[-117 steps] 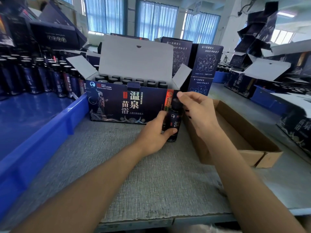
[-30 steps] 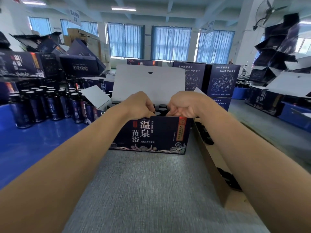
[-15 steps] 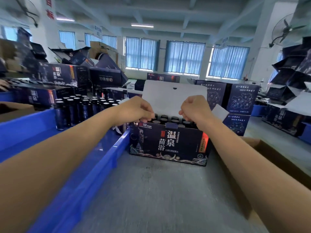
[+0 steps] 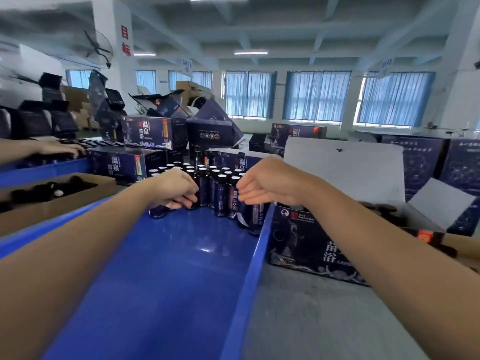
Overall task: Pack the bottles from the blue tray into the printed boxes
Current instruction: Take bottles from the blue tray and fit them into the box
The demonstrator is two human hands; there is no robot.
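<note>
Dark bottles (image 4: 220, 189) stand clustered at the blue tray (image 4: 248, 271)'s 12 o'clock end. The left hand (image 4: 176, 189) curls its fingers round bottles on the cluster's left edge; the right hand (image 4: 265, 185) is slack-fingered and holds nothing, just beside those on the right. At 3 o'clock, touching the tray wall, stands an open printed box (image 4: 311, 245) with its white flap (image 4: 342, 172) up. A brown carton (image 4: 52, 206) lies at 9 o'clock. Closed boxes (image 4: 146, 133) are piled behind. The table (image 4: 311, 323) is grey and felt-like, and the curtained windows (image 4: 317, 97) are blue.

hiding bottles (image 4: 220, 201) under left hand (image 4: 176, 188) at blue tray (image 4: 181, 268) far end | masking printed box (image 4: 298, 237) opening right of blue tray behind right forearm (image 4: 363, 229) | blurring print on boxes (image 4: 148, 135) beyond blue tray | cropping blue tray near end
</note>
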